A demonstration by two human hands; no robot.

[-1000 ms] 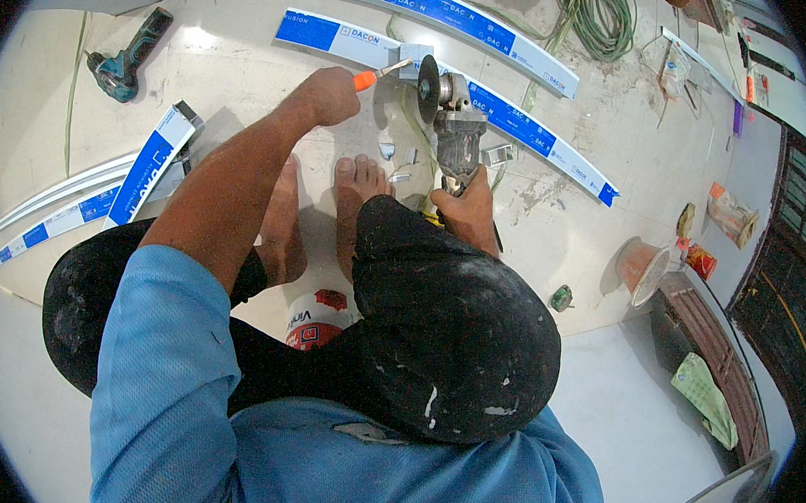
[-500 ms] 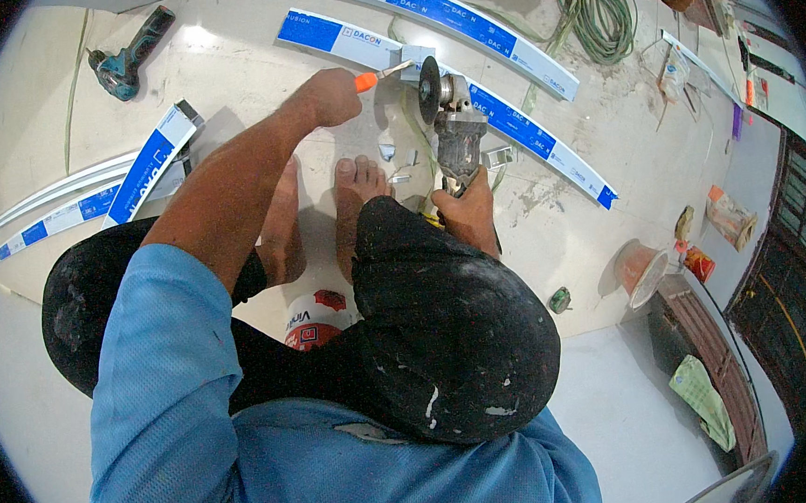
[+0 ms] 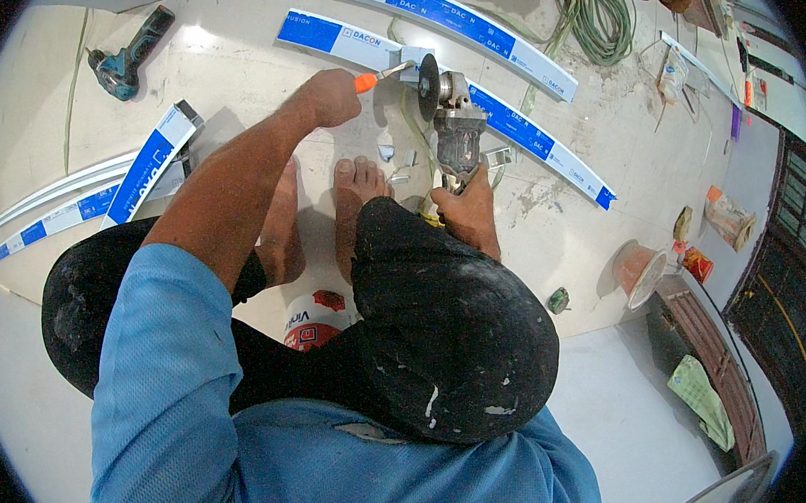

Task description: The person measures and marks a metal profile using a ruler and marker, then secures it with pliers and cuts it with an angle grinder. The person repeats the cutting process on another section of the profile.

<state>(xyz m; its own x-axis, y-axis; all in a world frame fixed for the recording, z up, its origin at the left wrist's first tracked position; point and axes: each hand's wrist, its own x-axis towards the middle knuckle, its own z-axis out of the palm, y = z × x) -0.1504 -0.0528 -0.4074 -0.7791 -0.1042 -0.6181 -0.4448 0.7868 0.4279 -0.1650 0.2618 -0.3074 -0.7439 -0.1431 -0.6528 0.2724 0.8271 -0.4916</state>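
Out front, left hand (image 3: 334, 97) clenches orange handle (image 3: 366, 83), right hand (image 3: 468, 209) grips grinder (image 3: 459, 143).

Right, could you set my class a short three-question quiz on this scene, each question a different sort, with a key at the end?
1. Multiple choice: which hand holds the angle grinder?
a) left
b) right
c) neither

2. True or false: in the head view, the teal power tool lies to the left of the left hand.

3. Fill in: the slim hand tool in the left hand has an ____ handle.

Key: 1. b, the right hand; 2. true; 3. orange.
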